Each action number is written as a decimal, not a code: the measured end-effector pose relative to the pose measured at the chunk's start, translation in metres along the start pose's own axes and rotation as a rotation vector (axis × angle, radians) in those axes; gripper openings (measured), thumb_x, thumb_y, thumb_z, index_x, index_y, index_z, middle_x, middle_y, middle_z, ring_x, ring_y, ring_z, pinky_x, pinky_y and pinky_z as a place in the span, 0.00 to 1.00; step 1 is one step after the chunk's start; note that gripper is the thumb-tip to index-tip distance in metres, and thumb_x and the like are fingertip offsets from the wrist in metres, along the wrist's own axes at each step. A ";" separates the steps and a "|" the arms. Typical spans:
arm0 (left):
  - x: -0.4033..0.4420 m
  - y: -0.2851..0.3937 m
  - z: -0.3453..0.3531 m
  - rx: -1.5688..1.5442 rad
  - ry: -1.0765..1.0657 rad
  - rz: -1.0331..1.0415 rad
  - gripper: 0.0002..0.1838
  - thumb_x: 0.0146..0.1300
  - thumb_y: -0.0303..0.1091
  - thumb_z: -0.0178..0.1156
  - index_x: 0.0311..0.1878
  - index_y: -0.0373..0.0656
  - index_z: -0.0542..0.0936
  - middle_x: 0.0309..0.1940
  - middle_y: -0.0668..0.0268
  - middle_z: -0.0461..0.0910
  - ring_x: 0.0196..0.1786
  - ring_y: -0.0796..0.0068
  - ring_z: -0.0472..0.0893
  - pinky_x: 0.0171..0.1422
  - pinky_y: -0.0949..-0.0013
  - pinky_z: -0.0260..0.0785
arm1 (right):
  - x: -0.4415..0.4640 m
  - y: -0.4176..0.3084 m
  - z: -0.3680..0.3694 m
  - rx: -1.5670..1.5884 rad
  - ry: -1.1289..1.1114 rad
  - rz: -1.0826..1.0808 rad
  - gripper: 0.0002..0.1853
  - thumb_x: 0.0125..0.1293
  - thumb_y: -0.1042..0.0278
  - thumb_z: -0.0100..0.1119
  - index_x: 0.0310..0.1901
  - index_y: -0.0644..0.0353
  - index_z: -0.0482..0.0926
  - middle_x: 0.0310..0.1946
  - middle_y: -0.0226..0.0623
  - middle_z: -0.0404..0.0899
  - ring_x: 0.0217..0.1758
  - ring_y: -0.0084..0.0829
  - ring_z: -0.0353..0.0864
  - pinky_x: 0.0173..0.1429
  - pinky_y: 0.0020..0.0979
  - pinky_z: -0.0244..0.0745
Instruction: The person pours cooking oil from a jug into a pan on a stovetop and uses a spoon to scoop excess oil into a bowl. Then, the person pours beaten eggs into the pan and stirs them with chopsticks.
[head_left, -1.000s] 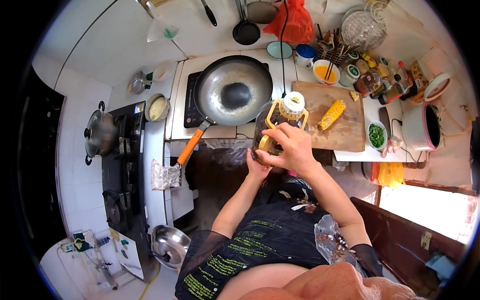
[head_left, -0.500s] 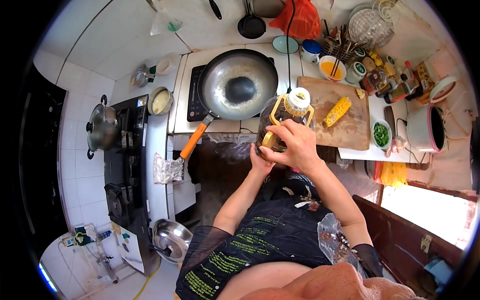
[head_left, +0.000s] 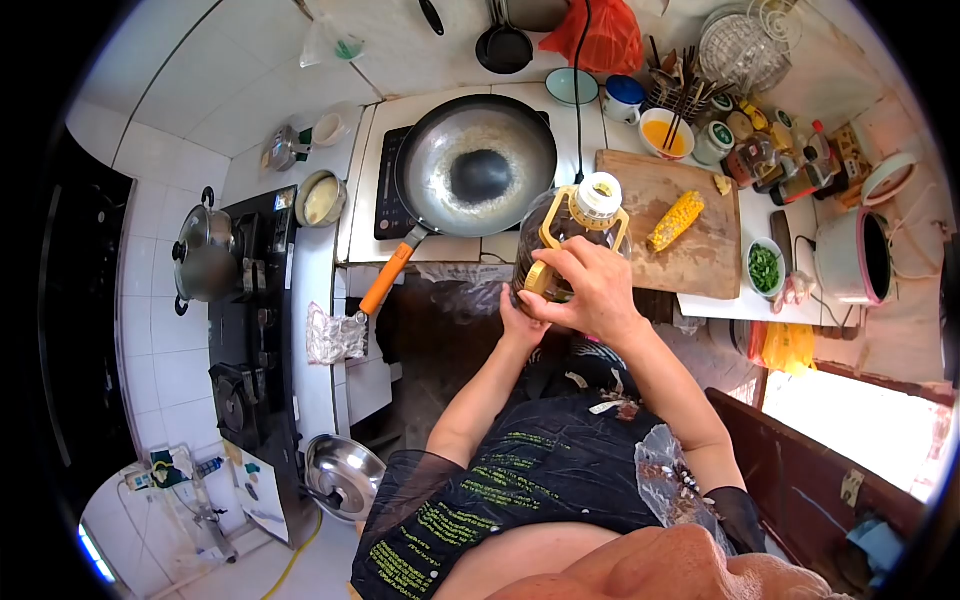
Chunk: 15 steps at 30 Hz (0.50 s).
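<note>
Pinching a round yellow cap point(head_left: 538, 277), right hand point(head_left: 592, 288) over dark, yellow-handled bottle point(head_left: 578, 230) (left hand point(head_left: 521, 320) gripping it)

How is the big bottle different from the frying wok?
The bottle is at the person's hands, while the wok sits on the black cooktop. The bottle narrows to a white top, but the wok is wide and open. The bottle's handle is yellow; the wok's handle is orange. Both have handles.
</note>
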<state>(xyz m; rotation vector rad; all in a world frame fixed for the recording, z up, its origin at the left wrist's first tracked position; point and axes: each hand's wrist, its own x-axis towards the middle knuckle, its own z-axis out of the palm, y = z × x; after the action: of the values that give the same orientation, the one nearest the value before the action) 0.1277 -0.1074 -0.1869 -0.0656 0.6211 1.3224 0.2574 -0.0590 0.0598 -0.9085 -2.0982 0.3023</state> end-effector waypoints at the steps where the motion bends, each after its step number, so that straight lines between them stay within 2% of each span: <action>1: 0.000 0.000 -0.001 0.002 0.017 -0.002 0.38 0.61 0.69 0.34 0.57 0.45 0.71 0.49 0.63 0.76 0.45 0.68 0.78 0.46 0.67 0.71 | 0.000 0.000 0.000 0.000 0.000 0.000 0.21 0.42 0.53 0.71 0.37 0.55 0.80 0.27 0.34 0.72 0.26 0.34 0.76 0.30 0.32 0.71; 2: -0.002 0.001 -0.002 -0.045 -0.054 -0.007 0.32 0.64 0.62 0.37 0.61 0.48 0.67 0.54 0.62 0.72 0.53 0.65 0.74 0.54 0.61 0.69 | -0.001 -0.001 0.000 -0.001 -0.007 0.003 0.21 0.42 0.53 0.71 0.37 0.55 0.80 0.27 0.34 0.73 0.26 0.34 0.76 0.30 0.32 0.71; 4: -0.005 0.002 0.001 -0.093 -0.127 -0.014 0.27 0.67 0.56 0.40 0.64 0.51 0.64 0.59 0.61 0.68 0.61 0.61 0.71 0.61 0.54 0.68 | -0.001 -0.001 0.000 -0.004 -0.013 0.006 0.22 0.42 0.53 0.71 0.37 0.55 0.80 0.27 0.34 0.73 0.26 0.34 0.76 0.30 0.32 0.71; 13: -0.008 0.004 0.012 -0.047 -0.134 -0.002 0.28 0.67 0.55 0.39 0.64 0.50 0.64 0.59 0.61 0.68 0.60 0.60 0.72 0.60 0.54 0.69 | -0.002 0.001 0.001 0.003 -0.004 0.000 0.22 0.42 0.53 0.71 0.37 0.56 0.80 0.27 0.34 0.72 0.26 0.34 0.75 0.30 0.32 0.71; 15: -0.007 0.003 0.011 0.010 -0.057 0.000 0.38 0.62 0.66 0.35 0.62 0.46 0.66 0.57 0.60 0.71 0.59 0.60 0.72 0.62 0.57 0.66 | -0.002 0.001 0.001 0.008 -0.003 -0.007 0.21 0.42 0.53 0.71 0.37 0.56 0.80 0.27 0.34 0.72 0.26 0.34 0.75 0.30 0.32 0.71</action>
<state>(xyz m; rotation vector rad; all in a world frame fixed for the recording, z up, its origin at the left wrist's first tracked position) 0.1287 -0.1085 -0.1734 -0.0200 0.5796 1.3170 0.2582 -0.0596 0.0570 -0.8968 -2.1013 0.3085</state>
